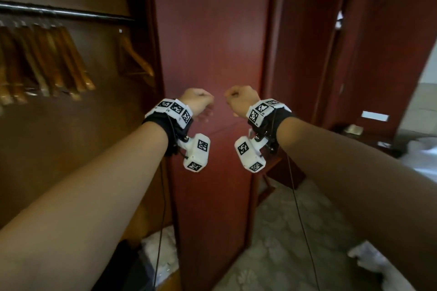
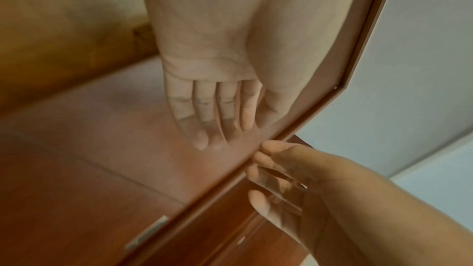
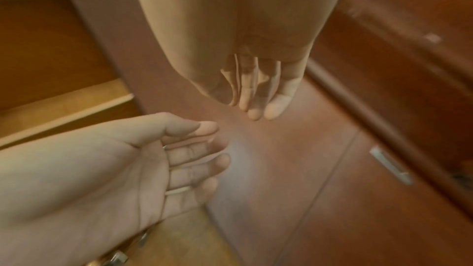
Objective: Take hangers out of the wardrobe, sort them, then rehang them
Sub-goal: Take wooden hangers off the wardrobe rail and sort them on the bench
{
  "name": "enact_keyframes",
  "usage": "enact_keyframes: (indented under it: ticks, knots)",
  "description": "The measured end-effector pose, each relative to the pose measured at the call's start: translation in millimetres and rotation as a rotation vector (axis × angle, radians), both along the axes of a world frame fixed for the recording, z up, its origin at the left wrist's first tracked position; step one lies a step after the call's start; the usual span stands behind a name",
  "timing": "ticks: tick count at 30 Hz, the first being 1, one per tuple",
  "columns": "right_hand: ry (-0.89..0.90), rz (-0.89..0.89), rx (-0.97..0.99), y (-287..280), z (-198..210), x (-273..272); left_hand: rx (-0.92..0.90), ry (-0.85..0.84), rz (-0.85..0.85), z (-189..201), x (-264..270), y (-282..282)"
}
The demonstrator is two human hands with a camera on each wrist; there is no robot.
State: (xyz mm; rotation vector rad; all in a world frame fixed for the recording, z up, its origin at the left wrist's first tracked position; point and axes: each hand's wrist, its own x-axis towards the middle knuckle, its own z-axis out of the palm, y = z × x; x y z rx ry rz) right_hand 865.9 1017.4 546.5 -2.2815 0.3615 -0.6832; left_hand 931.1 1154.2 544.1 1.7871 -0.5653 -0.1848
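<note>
Several wooden hangers (image 1: 47, 59) hang bunched on the dark rail (image 1: 59, 13) at the upper left inside the wardrobe. One more wooden hanger (image 1: 134, 59) hangs apart to their right. My left hand (image 1: 201, 99) and right hand (image 1: 238, 99) are raised side by side before the red-brown wardrobe door (image 1: 212, 30), well right of the hangers. The left hand (image 2: 212, 112) shows a bare palm with straight fingers and holds nothing. My right hand (image 3: 256, 92) also has loose, straight fingers and is empty. Whether either hand touches the door I cannot tell.
A metal door handle (image 3: 391, 165) sits on a panel to the right. Pale patterned floor (image 1: 283, 231) lies below, with white bags (image 1: 369, 257) at the lower right. A doorway (image 1: 421, 101) opens at far right. Thin cables (image 1: 298, 208) dangle from my wrists.
</note>
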Motion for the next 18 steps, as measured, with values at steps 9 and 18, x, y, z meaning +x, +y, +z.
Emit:
enact_keyframes:
  ticks: [9,18]
  knots:
    - [-0.011,-0.194,0.169,-124.1,-53.6,-150.6,-0.053,0.181,-0.259,-40.5,-142.6,-144.0]
    - [-0.009,-0.362,0.337,-266.3,-101.0,-349.0,-0.068,0.362,-0.435,-94.2,-310.7,-282.0]
